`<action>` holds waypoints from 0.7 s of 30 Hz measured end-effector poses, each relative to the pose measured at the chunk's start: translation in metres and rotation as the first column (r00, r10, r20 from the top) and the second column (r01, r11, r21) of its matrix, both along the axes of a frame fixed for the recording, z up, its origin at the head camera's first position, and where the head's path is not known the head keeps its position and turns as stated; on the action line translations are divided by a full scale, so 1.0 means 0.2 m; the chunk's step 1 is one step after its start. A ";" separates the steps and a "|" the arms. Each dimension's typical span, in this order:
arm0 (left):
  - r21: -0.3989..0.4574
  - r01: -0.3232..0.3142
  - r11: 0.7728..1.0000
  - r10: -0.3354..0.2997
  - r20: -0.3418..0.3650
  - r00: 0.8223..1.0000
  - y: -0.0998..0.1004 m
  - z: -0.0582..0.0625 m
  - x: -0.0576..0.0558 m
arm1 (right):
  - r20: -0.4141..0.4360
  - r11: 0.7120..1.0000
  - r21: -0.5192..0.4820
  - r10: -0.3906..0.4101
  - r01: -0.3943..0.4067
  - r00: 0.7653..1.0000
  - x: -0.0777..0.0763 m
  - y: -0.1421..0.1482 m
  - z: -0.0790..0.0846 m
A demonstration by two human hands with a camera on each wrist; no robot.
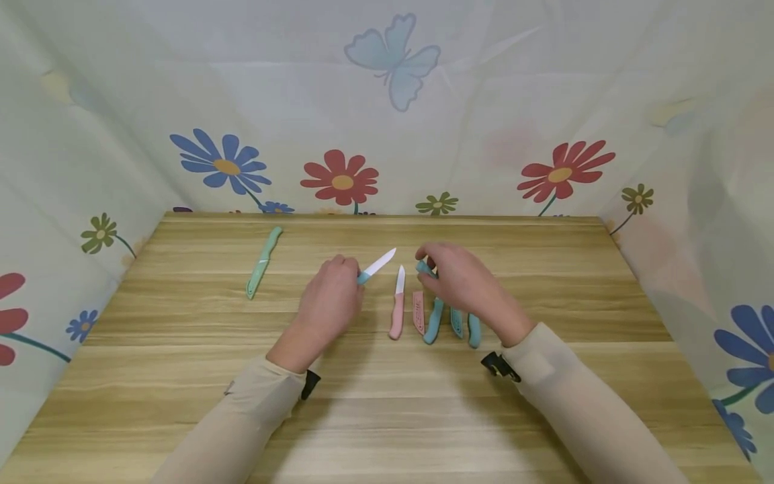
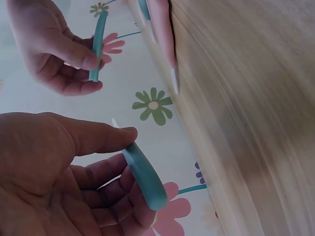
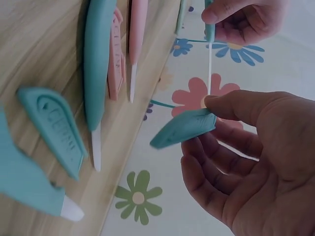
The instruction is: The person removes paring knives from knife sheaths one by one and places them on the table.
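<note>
My left hand [image 1: 329,296] pinches the teal handle of a paring knife [image 2: 145,174] between thumb and fingers. Its white blade points up and right, towards the other hand. A teal blade sheath [image 3: 182,129] is held by thumb and fingertips of my right hand [image 1: 462,279]. Knife and sheath are both raised off the table, with a gap between them in the head view. Below the hands lie a pink knife [image 1: 396,316] with bare white blade, a pink sheath [image 1: 418,312], a teal knife [image 1: 433,326], a teal sheath [image 1: 456,324] and another teal knife [image 1: 474,331], partly hidden by my right hand.
A green knife [image 1: 264,263] in its green sheath lies apart at the left of the wooden table [image 1: 387,417]. Behind the table's far edge hangs a white cloth [image 1: 478,128] printed with flowers and a butterfly; it continues along both sides.
</note>
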State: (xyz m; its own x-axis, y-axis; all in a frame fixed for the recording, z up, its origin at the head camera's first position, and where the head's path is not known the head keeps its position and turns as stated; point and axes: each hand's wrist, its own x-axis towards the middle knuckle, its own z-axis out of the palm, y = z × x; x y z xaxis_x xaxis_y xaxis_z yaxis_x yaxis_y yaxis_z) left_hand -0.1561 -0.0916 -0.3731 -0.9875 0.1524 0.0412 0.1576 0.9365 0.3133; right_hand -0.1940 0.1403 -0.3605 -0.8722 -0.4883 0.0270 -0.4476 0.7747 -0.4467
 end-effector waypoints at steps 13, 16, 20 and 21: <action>0.100 -0.048 0.994 0.044 0.042 0.998 -0.01 -0.04 -0.01 | 0.219 0.985 -0.113 -0.107 0.134 0.970 -0.06 -0.15 -0.03; 0.122 -0.061 0.991 0.056 0.049 0.997 0.00 -0.05 0.00 | 0.257 0.978 -0.129 -0.128 0.165 0.958 -0.06 -0.18 -0.04; 0.139 -0.081 0.987 0.074 0.057 0.996 0.00 -0.07 0.00 | 0.291 0.972 -0.139 -0.145 0.192 0.946 -0.07 -0.24 -0.06; 0.142 -0.085 0.986 0.078 0.059 0.995 0.00 -0.07 0.00 | 0.295 0.971 -0.135 -0.150 0.197 0.944 -0.08 -0.25 -0.07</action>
State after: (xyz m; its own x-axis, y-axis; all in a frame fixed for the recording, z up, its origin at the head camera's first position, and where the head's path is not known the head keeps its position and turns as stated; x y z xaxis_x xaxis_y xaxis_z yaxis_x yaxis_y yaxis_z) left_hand -0.1559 -0.0912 -0.3874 -0.9977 0.0677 0.0042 0.0623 0.8901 0.4515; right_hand -0.2094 0.0905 -0.3746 -0.9264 -0.3382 -0.1658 -0.1510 0.7368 -0.6591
